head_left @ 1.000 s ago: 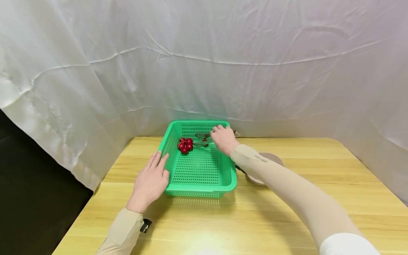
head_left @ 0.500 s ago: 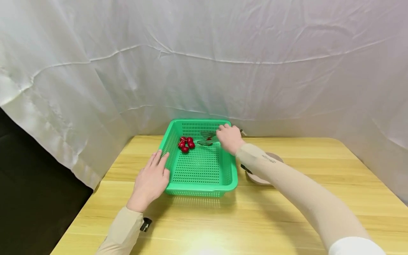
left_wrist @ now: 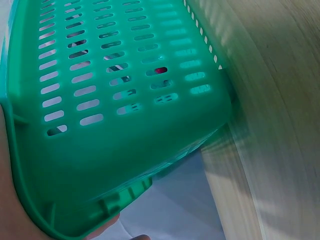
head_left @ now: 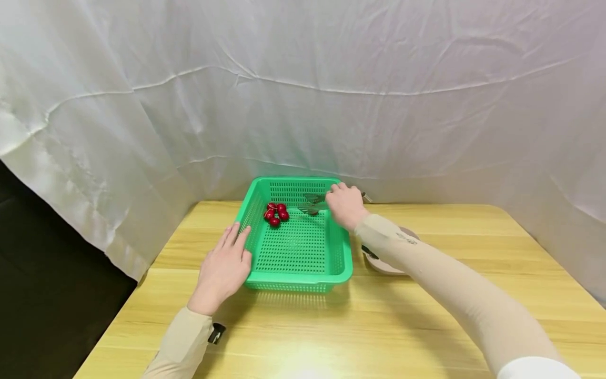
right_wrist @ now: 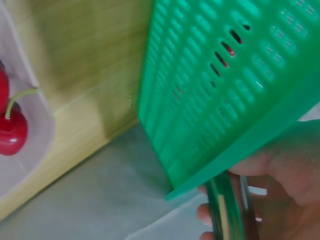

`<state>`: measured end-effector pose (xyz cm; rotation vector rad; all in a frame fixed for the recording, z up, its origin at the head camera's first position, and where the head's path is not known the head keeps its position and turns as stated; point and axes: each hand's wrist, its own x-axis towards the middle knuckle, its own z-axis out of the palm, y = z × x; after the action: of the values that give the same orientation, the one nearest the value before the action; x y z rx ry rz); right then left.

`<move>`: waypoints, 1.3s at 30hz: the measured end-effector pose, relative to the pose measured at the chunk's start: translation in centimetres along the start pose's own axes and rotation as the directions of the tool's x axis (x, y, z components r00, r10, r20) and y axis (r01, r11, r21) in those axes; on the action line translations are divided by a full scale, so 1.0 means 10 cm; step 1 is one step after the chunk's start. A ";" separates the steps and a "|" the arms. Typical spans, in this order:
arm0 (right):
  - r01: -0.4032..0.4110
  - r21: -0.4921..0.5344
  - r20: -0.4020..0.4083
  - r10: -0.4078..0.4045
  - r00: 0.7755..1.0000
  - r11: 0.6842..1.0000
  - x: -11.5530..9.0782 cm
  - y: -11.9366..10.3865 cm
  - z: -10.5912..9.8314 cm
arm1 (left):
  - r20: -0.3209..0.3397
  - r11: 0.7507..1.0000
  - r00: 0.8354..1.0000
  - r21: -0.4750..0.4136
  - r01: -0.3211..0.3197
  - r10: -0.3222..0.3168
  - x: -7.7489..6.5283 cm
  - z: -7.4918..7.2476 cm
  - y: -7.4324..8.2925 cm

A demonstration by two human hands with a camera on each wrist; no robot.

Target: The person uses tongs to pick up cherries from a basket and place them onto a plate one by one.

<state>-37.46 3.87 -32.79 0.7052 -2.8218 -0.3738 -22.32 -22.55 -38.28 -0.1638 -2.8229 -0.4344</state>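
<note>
My left hand (head_left: pixel 222 268) lies over the left rim of a green plastic basket (head_left: pixel 298 280), its fingers extended. At the far right corner, my right hand (head_left: pixel 345 206) grips a pair of metal tongs (head_left: pixel 314 198) with slotted heads, which reach down into the basket. Something dark red, apparently a cherry, shows at the tongs' heads; whether it is pinched I cannot tell. Several red cherries (head_left: pixel 274 222) sit clustered in the basket's far left part. In the right wrist view, the tongs' handles (right_wrist: pixel 227 212) pass between thumb and fingers beside the basket rim.
Right of the basket, partly under my right forearm, stands a pale dish (head_left: pixel 385 267). The right wrist view shows cherries (right_wrist: pixel 12 132) in that dish (right_wrist: pixel 45 125). A wooden table (head_left: pixel 473 252) carries everything, and a pale curtain (head_left: pixel 303 121) hangs behind it.
The right hand has shifted right with the tongs, drawing their heads away from the clustered cherries. Those heads now look closer together. My left hand has stayed on the rim.
</note>
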 end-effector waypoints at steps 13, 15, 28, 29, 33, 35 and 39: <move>-0.010 0.003 0.064 0.010 0.998 1.000 0.08 -0.05 0.02 | 0.003 1.000 1.000 -0.003 0.003 -0.003 0.01 0.02 0.05; 0.005 0.002 0.048 -0.005 0.999 1.000 0.07 -0.04 0.03 | 0.003 1.000 1.000 -0.004 0.003 -0.003 0.01 0.02 0.04; 0.089 0.085 -0.144 -0.076 0.987 0.992 -0.18 0.04 0.10 | 0.006 1.000 1.000 -0.006 0.001 -0.001 0.00 0.02 0.00; 0.089 0.098 -0.145 -0.075 0.987 0.991 -0.22 0.05 0.09 | 0.006 1.000 1.000 -0.007 0.001 -0.001 0.01 0.02 0.00; 0.089 0.146 -0.167 -0.064 0.984 0.985 -0.34 0.07 0.09 | 0.006 1.000 1.000 -0.006 0.001 -0.001 0.01 0.02 -0.01; 0.095 0.166 -0.182 -0.064 0.981 0.982 -0.40 0.09 0.09 | 0.007 1.000 1.000 -0.008 -0.001 0.001 0.01 0.02 -0.02; 0.111 0.194 -0.221 -0.067 0.973 0.975 -0.54 0.12 0.10 | 0.011 1.000 1.000 -0.009 -0.004 0.004 0.02 0.01 -0.02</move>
<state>-33.61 7.74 -34.14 0.8603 -2.6526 -0.0163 -22.54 -22.73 -38.44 -0.1740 -2.8311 -0.4473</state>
